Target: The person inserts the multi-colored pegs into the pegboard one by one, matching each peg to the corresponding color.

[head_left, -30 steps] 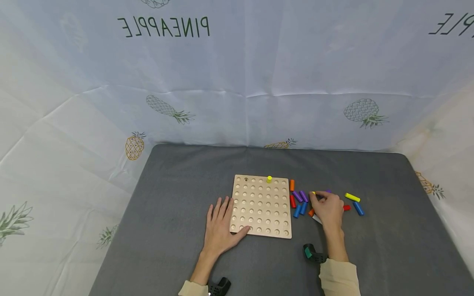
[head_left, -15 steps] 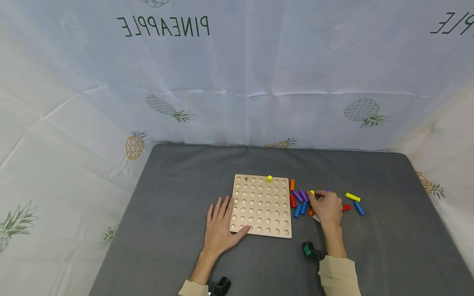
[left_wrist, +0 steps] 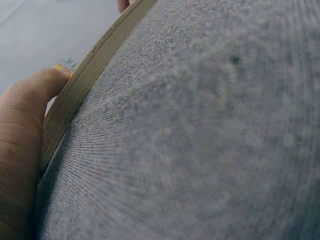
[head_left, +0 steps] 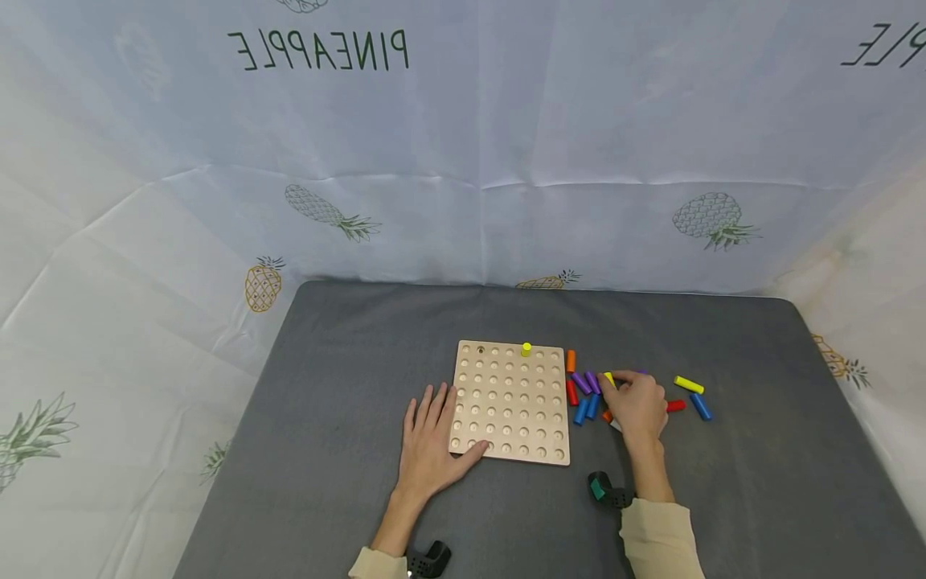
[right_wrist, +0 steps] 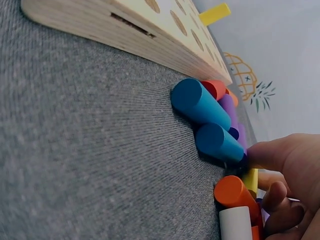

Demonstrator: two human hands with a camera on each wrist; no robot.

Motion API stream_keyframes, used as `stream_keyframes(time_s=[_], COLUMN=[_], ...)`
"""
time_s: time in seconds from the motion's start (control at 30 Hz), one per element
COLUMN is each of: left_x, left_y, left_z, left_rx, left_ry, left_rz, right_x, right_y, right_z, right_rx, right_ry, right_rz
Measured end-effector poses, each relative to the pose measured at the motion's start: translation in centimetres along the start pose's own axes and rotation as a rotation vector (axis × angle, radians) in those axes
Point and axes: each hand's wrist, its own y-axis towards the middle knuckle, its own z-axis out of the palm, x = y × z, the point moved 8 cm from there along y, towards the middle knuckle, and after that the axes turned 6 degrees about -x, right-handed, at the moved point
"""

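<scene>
A square wooden peg board (head_left: 510,406) with rows of holes lies on the grey table. One yellow peg (head_left: 526,350) stands upright in its far row. My left hand (head_left: 428,452) rests with fingers spread along the board's left edge, the thumb over its near edge. In the left wrist view the thumb (left_wrist: 50,82) touches the board's side (left_wrist: 85,75). My right hand (head_left: 640,410) is among the loose pegs right of the board. Its thumb and finger pinch a second yellow peg (right_wrist: 251,181), partly hidden by the hand.
Two blue pegs (right_wrist: 217,142), purple pegs (head_left: 581,383), a red peg (head_left: 572,393) and an orange peg (head_left: 571,361) lie beside the board. A white peg (right_wrist: 235,223) sits under my right hand. Farther right are yellow (head_left: 689,384), blue (head_left: 700,407) and red (head_left: 676,405) pegs.
My right hand has shifted slightly left, and more of the yellow peg at its fingertips shows. The left hand and the board have stayed in place.
</scene>
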Motion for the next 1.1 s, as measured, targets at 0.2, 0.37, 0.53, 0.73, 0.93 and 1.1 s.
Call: stream_keyframes(time_s=[0.2,0.37,0.53,0.73,0.93,1.1], left_x=[-0.1,-0.1,-0.1,-0.1,0.0,0.0], left_y=[0.0,0.0,-0.1,0.0,0.0,0.0], left_z=[-0.1,0.0,0.0,0.0,0.0,0.1], left_rx=[-0.014,-0.023,-0.024,-0.013,-0.008,-0.003], left_ry=[0.005,0.005,-0.001,-0.009,-0.008,-0.002], left_rz=[0.012,0.019,0.017,0.010,0.005,0.003], right_x=[0.2,0.5,1.0,2.0,2.7,3.1], right_y=[-0.2,-0.4,-0.5,-0.7,-0.9,-1.0], right_z=[-0.2,-0.5,-0.9,-1.6,-1.9,-2.1], right_rx=[0.003,0.001,-0.013,-0.032,-0.022,-0.015], right_ry=[0.005,0.014,0.023,0.033,0.042,0.064], right_rz=[-0.005,-0.021,-0.059,-0.097,-0.103,-0.128])
